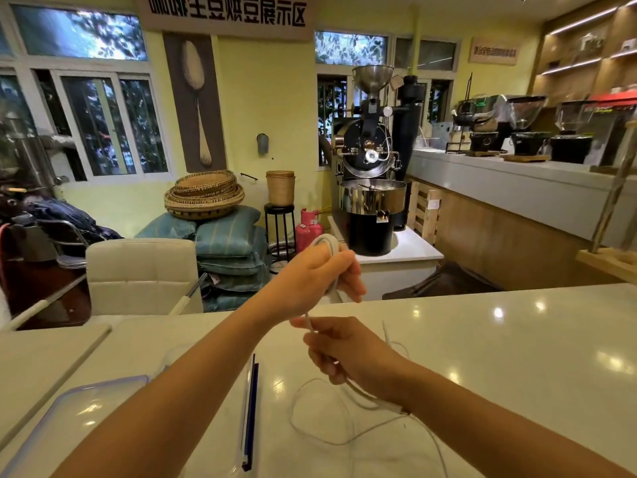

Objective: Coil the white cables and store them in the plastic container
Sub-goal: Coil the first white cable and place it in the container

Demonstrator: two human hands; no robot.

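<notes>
Left hand (320,270) is raised at 12 o'clock of the right, fingers curled round the coil of the white cable (326,240). Held off the desk (517,357), I reckon so the loops stay stacked and don't snag.

Right hand (341,353) is below it, pinching the strand that runs up to the coil. Looks like it's feeding and tensioning the next wrap.

The loose tail (393,407) trails to 5 o'clock of the right hand, under the wrist. Thin loops lie flat on the desk at 6 o'clock, so coiling is partway by my read.

A clear plastic lid (79,415) with a bluish rim sits at 8 o'clock, near the left forearm. I can't clearly make out the container body; there's a faint clear shape just beyond the lid. No cable is stored that I can see.

Desk is white, glossy and full of lamp glare, so the thin cable is hard to track.

It's a café room: coffee roaster (370,150) at 12–1 o'clock, woven baskets (203,194) on cushions at 11, white chair (141,274) at 10.
</notes>
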